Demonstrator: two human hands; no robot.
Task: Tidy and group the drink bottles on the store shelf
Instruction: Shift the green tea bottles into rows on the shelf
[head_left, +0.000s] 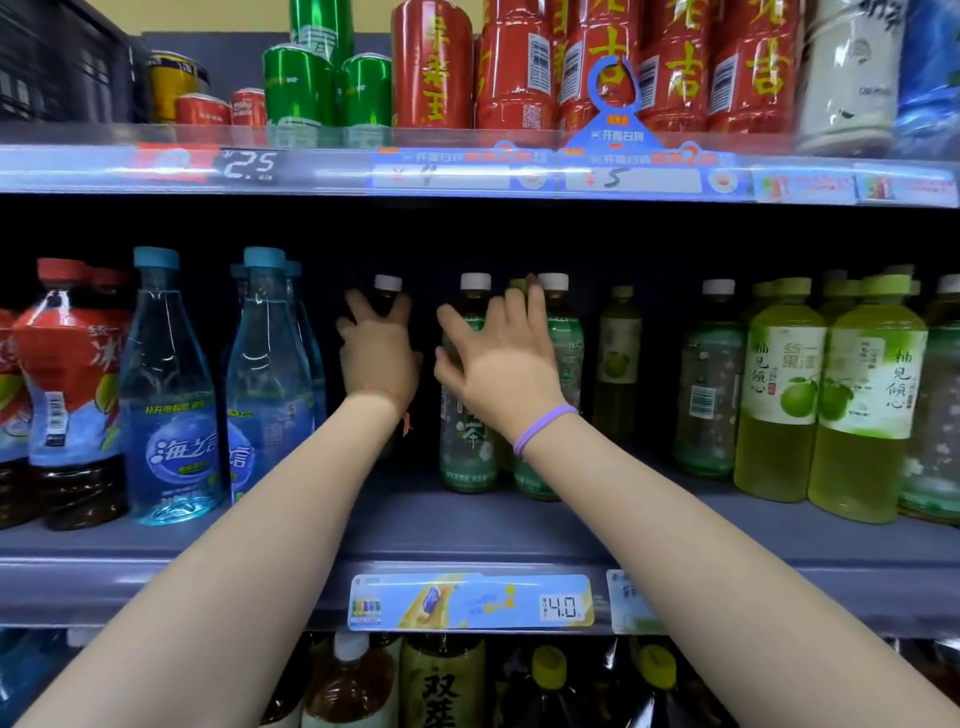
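On the middle shelf (467, 525), my left hand (378, 358) reaches deep into a dark gap, and its fingers and thumb curl round the neck of a dark white-capped tea bottle (388, 283) at the back. Right of it, my right hand (498, 364) lies spread with straight fingers against two green tea bottles with white caps (467, 457) (563, 332). A purple band circles that wrist. Most of the back bottle is hidden by my left hand.
Blue water bottles (166, 395) and red iced-tea bottles (67, 374) stand to the left. Yellow-green fruit drink bottles (779, 405) and pale green bottles (709, 395) fill the right. Cans (301, 88) line the upper shelf. Larger bottles (441, 686) stand below.
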